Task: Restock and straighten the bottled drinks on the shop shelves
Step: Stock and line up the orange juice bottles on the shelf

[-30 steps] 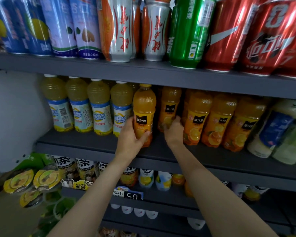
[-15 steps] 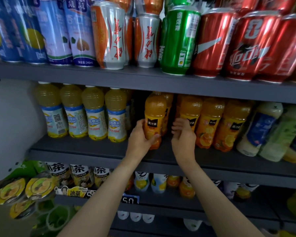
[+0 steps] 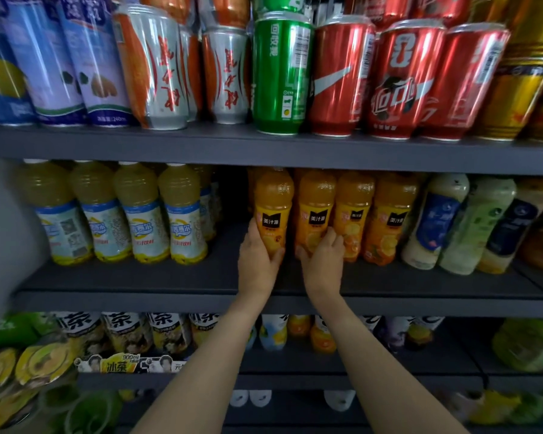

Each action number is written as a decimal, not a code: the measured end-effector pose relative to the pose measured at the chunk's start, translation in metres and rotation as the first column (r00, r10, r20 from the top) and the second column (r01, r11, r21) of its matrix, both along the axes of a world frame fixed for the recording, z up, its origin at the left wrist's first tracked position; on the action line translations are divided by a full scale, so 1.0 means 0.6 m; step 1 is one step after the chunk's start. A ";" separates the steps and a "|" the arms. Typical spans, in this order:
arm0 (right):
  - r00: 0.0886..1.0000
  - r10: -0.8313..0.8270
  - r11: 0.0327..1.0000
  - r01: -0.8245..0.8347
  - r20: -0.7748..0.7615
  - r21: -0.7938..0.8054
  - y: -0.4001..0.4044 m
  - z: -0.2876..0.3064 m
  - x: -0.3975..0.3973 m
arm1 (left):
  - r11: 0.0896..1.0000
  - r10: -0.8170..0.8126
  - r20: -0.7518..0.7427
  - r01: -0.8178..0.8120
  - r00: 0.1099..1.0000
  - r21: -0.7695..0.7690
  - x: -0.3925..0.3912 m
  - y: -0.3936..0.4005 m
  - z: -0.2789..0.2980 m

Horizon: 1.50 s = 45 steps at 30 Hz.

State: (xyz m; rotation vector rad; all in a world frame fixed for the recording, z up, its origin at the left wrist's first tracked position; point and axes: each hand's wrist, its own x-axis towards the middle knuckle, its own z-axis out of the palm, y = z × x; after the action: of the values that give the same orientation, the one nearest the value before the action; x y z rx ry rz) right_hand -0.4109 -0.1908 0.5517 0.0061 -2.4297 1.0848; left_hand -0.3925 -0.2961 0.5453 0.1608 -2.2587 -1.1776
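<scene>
On the middle shelf (image 3: 157, 280) stands a row of orange juice bottles with black labels. My left hand (image 3: 257, 261) grips the lower half of the leftmost orange bottle (image 3: 273, 208), which stands upright on the shelf. My right hand (image 3: 323, 261) curls round the base of the second orange bottle (image 3: 315, 208) beside it. Two more orange bottles (image 3: 370, 214) stand to the right, touching one another.
Left of a gap on the same shelf stand several pale yellow bottles (image 3: 138, 214); white and green bottles (image 3: 470, 220) lean at the right. Cans (image 3: 279, 76) fill the shelf above. Iced tea bottles (image 3: 123, 333) and small juice bottles sit on the shelf below.
The orange bottle in my left hand has moved right into line with the other orange bottles. My right hand has closed round the base of the neighbouring bottle.
</scene>
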 end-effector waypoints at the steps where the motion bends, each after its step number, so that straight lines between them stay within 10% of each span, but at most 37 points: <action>1: 1.000 -0.009 1.000 0.009 -0.008 0.001 0.000 -0.001 0.001 | 1.000 0.003 0.024 -0.003 1.000 -0.013 0.002 0.000 -0.003; 45: 0.978 0.166 0.986 -0.168 0.123 0.003 0.012 0.004 -0.008 | 0.999 0.040 0.126 -0.044 0.991 0.026 0.009 0.011 0.004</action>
State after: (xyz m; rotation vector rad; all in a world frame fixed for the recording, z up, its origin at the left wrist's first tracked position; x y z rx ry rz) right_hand -0.4155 -0.1836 0.5539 0.1548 -2.5844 1.1726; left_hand -0.3872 -0.2893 0.5477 0.2998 -2.3356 -1.2090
